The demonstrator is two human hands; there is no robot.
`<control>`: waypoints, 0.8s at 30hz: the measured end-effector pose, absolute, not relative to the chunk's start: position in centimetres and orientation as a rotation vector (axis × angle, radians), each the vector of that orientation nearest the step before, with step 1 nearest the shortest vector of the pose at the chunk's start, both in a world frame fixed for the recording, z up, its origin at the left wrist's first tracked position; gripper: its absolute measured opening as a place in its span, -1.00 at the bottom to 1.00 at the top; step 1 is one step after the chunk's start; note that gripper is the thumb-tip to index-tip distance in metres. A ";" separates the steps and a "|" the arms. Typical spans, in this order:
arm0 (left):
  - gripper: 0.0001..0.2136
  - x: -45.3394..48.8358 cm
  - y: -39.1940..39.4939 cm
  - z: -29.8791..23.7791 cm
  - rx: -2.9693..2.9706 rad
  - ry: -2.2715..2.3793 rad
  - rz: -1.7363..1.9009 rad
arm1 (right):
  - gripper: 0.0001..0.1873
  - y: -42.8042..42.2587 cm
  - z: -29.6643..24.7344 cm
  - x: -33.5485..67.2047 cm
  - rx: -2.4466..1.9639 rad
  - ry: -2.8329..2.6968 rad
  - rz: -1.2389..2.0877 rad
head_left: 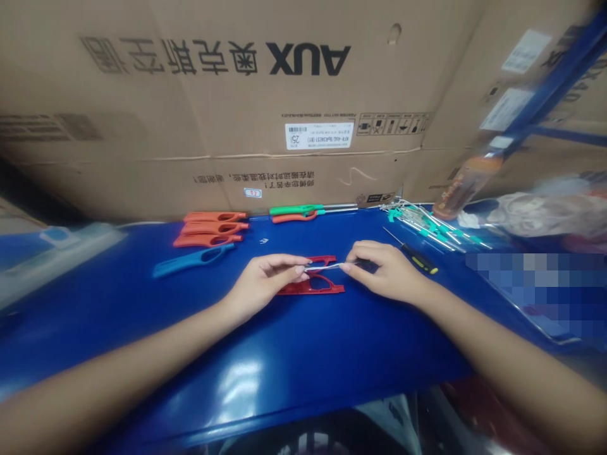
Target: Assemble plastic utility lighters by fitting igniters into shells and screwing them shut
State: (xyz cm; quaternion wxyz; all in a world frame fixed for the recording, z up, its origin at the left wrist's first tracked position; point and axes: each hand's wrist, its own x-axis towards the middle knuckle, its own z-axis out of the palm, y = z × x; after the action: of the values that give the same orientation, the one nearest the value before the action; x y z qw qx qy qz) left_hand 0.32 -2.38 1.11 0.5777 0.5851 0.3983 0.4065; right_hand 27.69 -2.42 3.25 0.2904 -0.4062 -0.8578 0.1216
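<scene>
Head view: left fingers (pixel 290 275) and right fingers (pixel 359 275), nearly closed, pinch a pale strip (pixel 323 267) before an inverted "AUX" carton (pixel 213 126).

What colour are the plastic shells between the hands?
The plastic shells are red, as the head view shows.

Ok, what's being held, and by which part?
A thin pale piece: left hand pinches one end, right hand the other. The right also seems to hold something dark, unclear what.
</scene>
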 end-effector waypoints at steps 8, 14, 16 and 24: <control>-0.83 0.6 -3.0 1.1 1.960 0.922 1.237 | -0.62 -2.7 2.7 26.5 -1.120 -2.298 0.525; -0.79 1.0 -4.9 2.2 2.263 0.778 1.241 | -0.67 -3.7 2.9 25.7 -0.928 -2.295 0.654; -0.78 1.1 -5.2 2.4 2.290 0.762 1.243 | -0.74 -4.0 3.0 25.5 -0.873 -2.305 0.641; -0.90 1.4 -5.2 1.5 2.470 0.858 1.272 | -0.86 -4.9 3.3 25.3 -0.837 -2.369 0.678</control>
State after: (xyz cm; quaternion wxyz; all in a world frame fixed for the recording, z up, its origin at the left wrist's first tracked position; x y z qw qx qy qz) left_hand 1.44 -5.15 1.53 0.1167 0.8437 0.2930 0.4344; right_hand 25.35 -4.93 3.29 0.2665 -0.3101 -0.8774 0.2511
